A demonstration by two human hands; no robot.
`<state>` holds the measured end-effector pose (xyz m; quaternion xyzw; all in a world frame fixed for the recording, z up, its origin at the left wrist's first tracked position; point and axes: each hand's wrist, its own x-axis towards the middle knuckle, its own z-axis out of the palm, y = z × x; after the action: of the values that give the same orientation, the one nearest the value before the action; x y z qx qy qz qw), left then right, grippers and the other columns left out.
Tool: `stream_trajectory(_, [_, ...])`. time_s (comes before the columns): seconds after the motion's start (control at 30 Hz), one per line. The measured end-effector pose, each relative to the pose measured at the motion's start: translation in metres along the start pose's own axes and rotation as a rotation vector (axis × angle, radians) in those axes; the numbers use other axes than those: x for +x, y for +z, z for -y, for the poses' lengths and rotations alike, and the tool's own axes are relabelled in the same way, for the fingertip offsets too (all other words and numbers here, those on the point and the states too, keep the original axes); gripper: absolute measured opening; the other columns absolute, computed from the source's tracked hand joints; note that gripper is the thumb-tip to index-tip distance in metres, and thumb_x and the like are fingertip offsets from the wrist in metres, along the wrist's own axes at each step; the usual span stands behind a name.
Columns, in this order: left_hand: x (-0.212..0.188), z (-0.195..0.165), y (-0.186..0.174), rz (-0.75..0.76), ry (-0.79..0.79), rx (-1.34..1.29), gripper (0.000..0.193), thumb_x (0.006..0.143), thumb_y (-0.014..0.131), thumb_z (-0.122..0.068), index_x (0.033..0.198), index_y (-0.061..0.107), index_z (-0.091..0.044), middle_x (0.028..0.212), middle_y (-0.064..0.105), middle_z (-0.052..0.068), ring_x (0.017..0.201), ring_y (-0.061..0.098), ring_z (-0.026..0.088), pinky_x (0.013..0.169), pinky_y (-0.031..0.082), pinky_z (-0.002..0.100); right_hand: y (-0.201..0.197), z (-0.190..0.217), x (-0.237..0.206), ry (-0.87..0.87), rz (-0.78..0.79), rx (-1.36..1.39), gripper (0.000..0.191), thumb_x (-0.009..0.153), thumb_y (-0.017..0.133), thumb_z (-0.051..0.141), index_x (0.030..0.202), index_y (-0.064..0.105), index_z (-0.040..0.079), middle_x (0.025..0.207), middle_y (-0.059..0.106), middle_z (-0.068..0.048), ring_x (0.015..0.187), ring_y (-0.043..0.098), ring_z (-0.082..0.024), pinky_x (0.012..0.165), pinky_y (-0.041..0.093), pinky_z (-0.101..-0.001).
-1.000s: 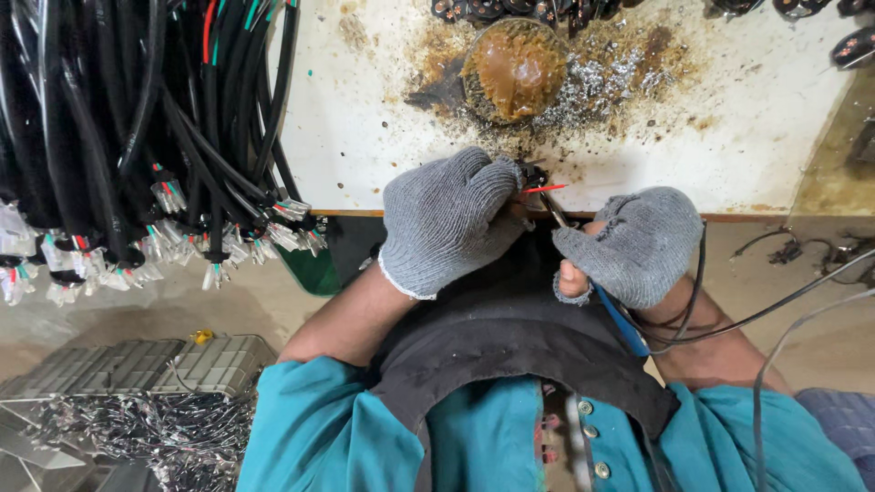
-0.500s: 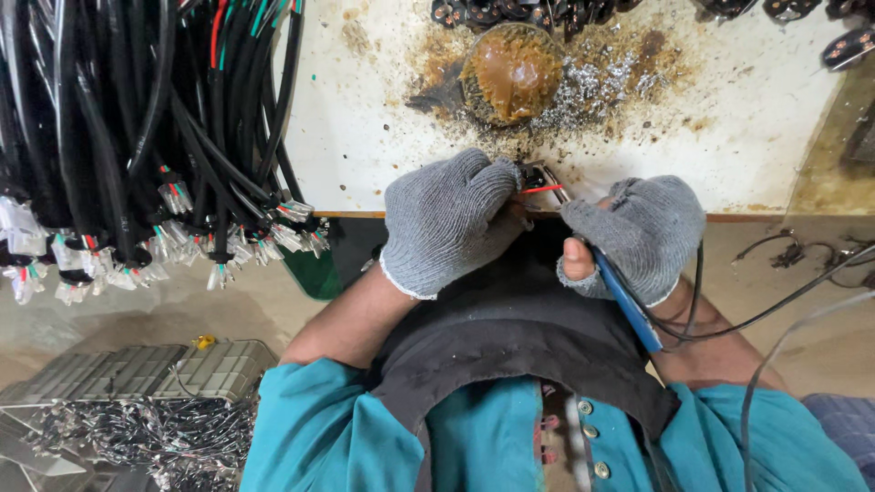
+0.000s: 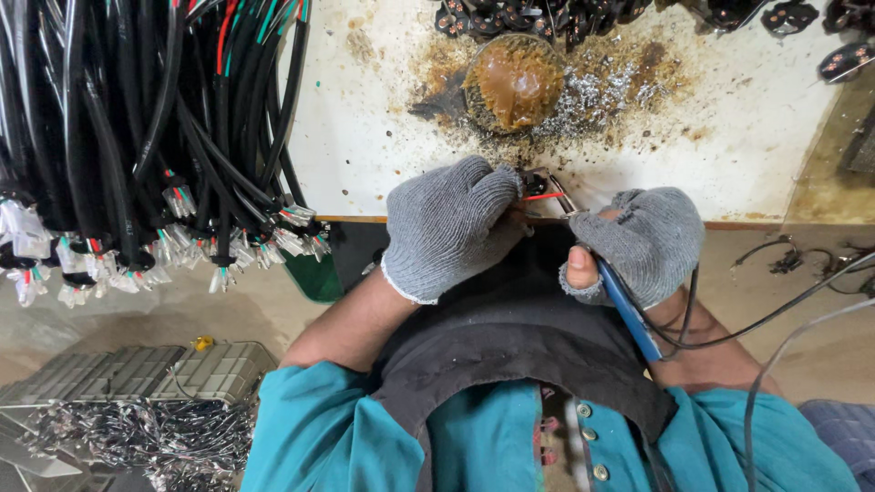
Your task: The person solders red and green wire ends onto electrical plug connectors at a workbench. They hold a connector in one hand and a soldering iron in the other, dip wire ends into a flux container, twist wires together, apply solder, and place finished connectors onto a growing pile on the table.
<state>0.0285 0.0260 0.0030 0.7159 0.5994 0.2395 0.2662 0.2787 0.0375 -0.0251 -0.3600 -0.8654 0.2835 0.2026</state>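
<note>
While the left hand (image 3: 453, 226), in a grey knitted glove, is closed around a small black connector (image 3: 531, 182) at the near edge of the worktop (image 3: 365, 137), the right hand (image 3: 643, 242), gloved the same way with the thumb tip bare, grips a blue-handled soldering iron (image 3: 627, 310). The iron's metal tip (image 3: 562, 196) reaches up and to the left to the connector, just beside a short red wire (image 3: 544, 196) that sticks out of it toward the right hand. Both hands sit close together over the worktop's near edge, just above the person's dark apron (image 3: 510, 355) and teal shirt (image 3: 310, 437). A black cord (image 3: 775, 314) runs from the iron's handle off to the right.

Further back on the stained white worktop, near the middle, stands a round tin of brown flux paste (image 3: 513, 82), with silvery solder scraps (image 3: 592, 96) strewn just to its right. Along the far edge lie more black connectors (image 3: 510, 18). At the worktop's left edge hangs a thick bundle of black cables (image 3: 118, 128), their stripped ends showing red, green and white wires. Below that, at the lower left, a grey ridged tray (image 3: 128, 374) sits beside a heap of wire offcuts (image 3: 137, 437).
</note>
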Motion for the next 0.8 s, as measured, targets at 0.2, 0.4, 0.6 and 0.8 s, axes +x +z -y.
stream_trajectory(0.2, [-0.002,0.001,0.001,-0.011,0.007,-0.035,0.022,0.077,0.08,-0.027,0.087,0.061,-0.019,0.08,0.057,0.003,0.069,0.064,0.027,0.057,0.047,0.043,-0.004,0.002,0.002,-0.106,-0.062,-0.047,0.018,0.081,0.079,0.029,0.089,0.076,0.013,0.067,0.061,-0.006,0.06,0.057,-0.032,0.058,0.042,-0.0467])
stream_trajectory(0.4, [-0.002,0.001,0.002,-0.006,0.004,0.0,0.022,0.078,0.08,-0.027,0.088,0.062,-0.019,0.08,0.057,0.004,0.066,0.063,0.028,0.056,0.046,0.043,-0.006,0.0,-0.002,-0.113,-0.058,-0.025,0.021,0.081,0.082,0.031,0.089,0.076,0.013,0.066,0.058,-0.007,0.062,0.059,-0.035,0.059,0.044,-0.0473])
stream_trajectory(0.6, [-0.002,0.001,0.002,-0.009,-0.007,0.011,0.022,0.077,0.08,-0.027,0.088,0.062,-0.019,0.079,0.057,0.004,0.066,0.063,0.029,0.055,0.046,0.043,-0.003,0.001,0.011,-0.158,-0.078,0.012,0.025,0.079,0.086,0.027,0.097,0.075,0.014,0.067,0.062,-0.001,0.057,0.059,-0.025,0.054,0.042,-0.041])
stream_trajectory(0.8, [0.001,0.001,0.003,0.008,-0.022,0.045,0.021,0.078,0.079,-0.028,0.086,0.062,-0.019,0.079,0.058,0.004,0.067,0.064,0.028,0.055,0.046,0.043,-0.01,0.004,0.024,-0.221,-0.087,0.024,0.033,0.069,0.091,0.022,0.098,0.078,0.016,0.061,0.061,-0.001,0.047,0.053,-0.021,0.044,0.035,-0.035])
